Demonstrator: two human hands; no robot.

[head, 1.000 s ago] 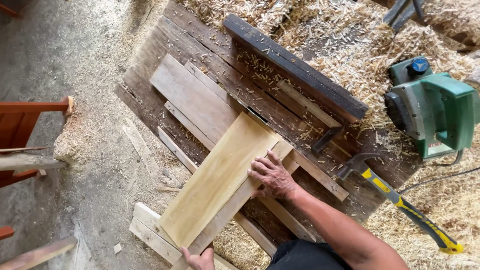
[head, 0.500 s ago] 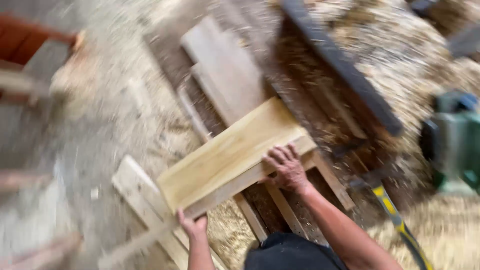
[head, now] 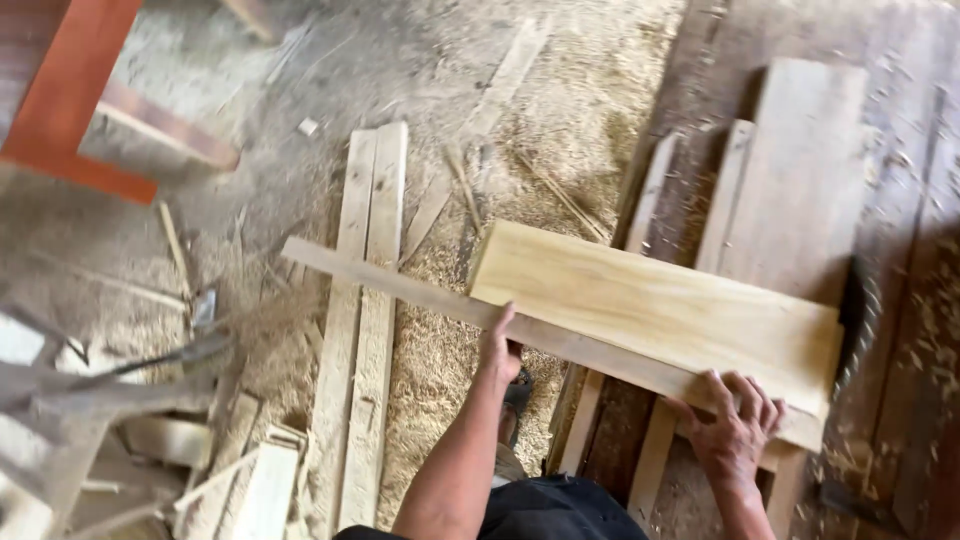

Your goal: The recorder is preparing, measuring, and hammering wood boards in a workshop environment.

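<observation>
A pale yellow planed board (head: 660, 305) lies across a dark wooden work platform (head: 900, 200). A long narrow grey strip (head: 400, 285) runs along the board's near edge and juts out left over the floor. My left hand (head: 497, 345) grips that strip at the board's left end, fingers over the top. Near the board's right end, my right hand (head: 735, 425) presses on the strip with fingers spread.
Two long pale planks (head: 365, 320) lie side by side on the sawdust-covered floor at left. Grey boards (head: 800, 170) rest on the platform behind the yellow board. Orange-red furniture (head: 70, 90) stands at upper left, scrap wood (head: 120, 440) at lower left.
The view has swung left, so the planer and hammer are out of frame. My left hand has moved up along the strip to the board's left end; my right hand stays near the right end.
</observation>
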